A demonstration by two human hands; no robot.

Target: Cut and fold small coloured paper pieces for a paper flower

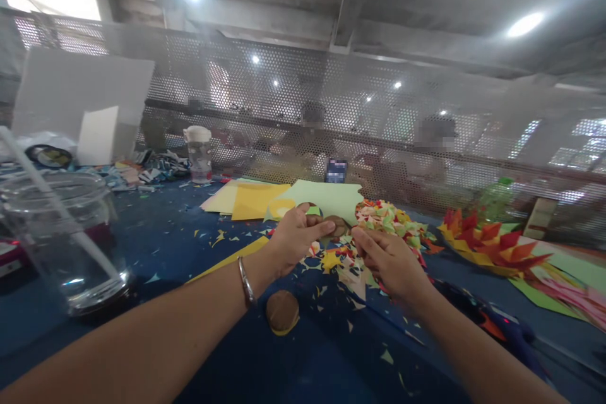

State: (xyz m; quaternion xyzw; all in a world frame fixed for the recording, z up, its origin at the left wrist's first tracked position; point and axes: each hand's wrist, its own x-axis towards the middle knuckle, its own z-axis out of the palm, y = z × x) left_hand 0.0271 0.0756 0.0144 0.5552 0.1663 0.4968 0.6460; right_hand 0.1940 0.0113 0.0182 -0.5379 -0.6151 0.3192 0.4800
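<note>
My left hand [296, 237], with a silver bangle at the wrist, grips a brown round disc [335, 226] between thumb and fingers above the table. Behind those fingers shows part of another brown rounded piece [310, 209] with a bit of green on it. Close to the disc's right edge, my right hand [386, 259] is closed in a pinch; what sits between its fingertips is too small to make out. Below the hands a second brown disc [283, 311] with a yellow underside lies on the blue tabletop [227, 353]. Colored paper scraps [331, 262] are scattered under both hands.
Yellow and pale green paper sheets [326, 196] lie ahead, beside a scrap heap [391, 218]. At right are an orange-and-yellow paper flower [497, 243] and a dark blue tool with a red light [506, 322]. A clear jar with a straw [71, 252] stands left.
</note>
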